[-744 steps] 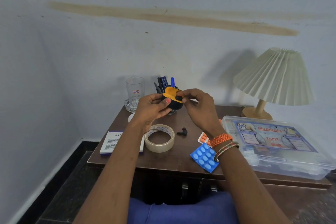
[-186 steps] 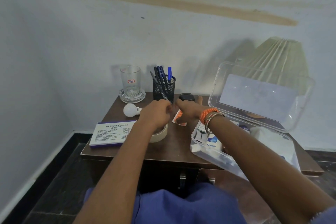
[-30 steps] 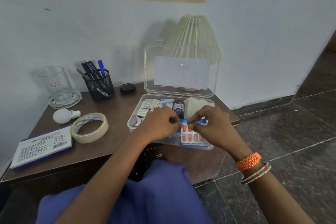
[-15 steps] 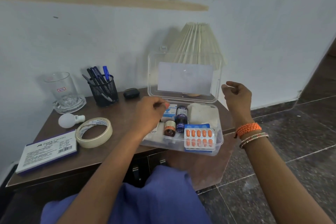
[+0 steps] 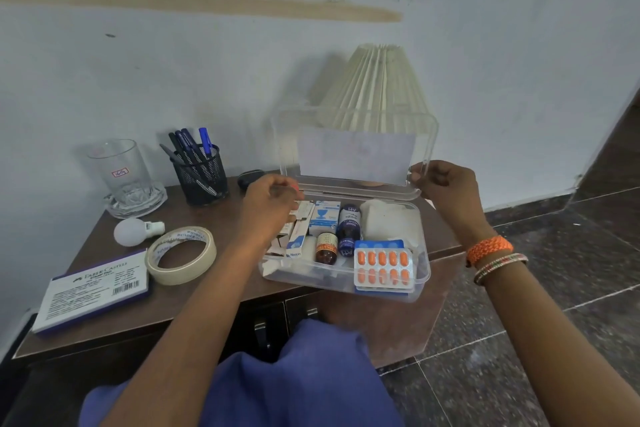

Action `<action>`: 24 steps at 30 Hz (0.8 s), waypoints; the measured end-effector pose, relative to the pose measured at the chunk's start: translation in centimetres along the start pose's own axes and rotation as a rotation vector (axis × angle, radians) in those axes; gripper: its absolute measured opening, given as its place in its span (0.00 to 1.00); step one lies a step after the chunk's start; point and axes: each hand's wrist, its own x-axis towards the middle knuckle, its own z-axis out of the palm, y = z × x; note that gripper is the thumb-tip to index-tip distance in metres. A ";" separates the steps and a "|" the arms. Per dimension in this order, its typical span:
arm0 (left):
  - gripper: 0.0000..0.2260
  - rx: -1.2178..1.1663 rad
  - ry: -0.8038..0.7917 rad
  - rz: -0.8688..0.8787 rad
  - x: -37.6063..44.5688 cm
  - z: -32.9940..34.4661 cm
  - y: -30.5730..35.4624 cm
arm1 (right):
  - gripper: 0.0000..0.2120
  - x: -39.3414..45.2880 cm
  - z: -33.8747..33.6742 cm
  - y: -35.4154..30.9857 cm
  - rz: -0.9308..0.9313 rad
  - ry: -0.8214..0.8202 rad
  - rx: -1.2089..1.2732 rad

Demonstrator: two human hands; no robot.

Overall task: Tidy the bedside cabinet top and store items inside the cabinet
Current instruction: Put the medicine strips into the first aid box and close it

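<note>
A clear plastic first-aid box sits on the right half of the brown cabinet top, its lid standing upright. Inside lie an orange pill strip over a blue strip, two dark bottles, small cartons and white gauze. My right hand pinches the lid's right edge. My left hand hovers curled at the lid's lower left corner; whether it touches the lid is unclear.
Left of the box lie a tape roll, a white bulb and a Faber-Castell carton. At the back stand a glass mug, a mesh pen holder, a black earbud case and a pleated lamp. Cabinet doors are below.
Both hands let go of the pill strips, which now lie in the box. My right hand rose to the lid's right edge; my left moved toward its left corner.
</note>
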 end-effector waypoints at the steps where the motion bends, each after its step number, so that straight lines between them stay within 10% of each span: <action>1: 0.04 -0.066 0.007 -0.039 0.1 -0.2 0.1 | 0.07 -0.5 -0.4 0.0 -0.029 -0.019 -0.039; 12: 0.12 -0.599 -0.026 -0.514 0.1 -4.1 0.5 | 0.11 -5.6 -2.7 0.5 -0.129 -0.126 -0.160; 24: 0.06 0.099 -0.043 -0.250 -1.2 -4.5 -1.0 | 0.10 -10.6 0.9 -0.7 0.031 0.022 0.136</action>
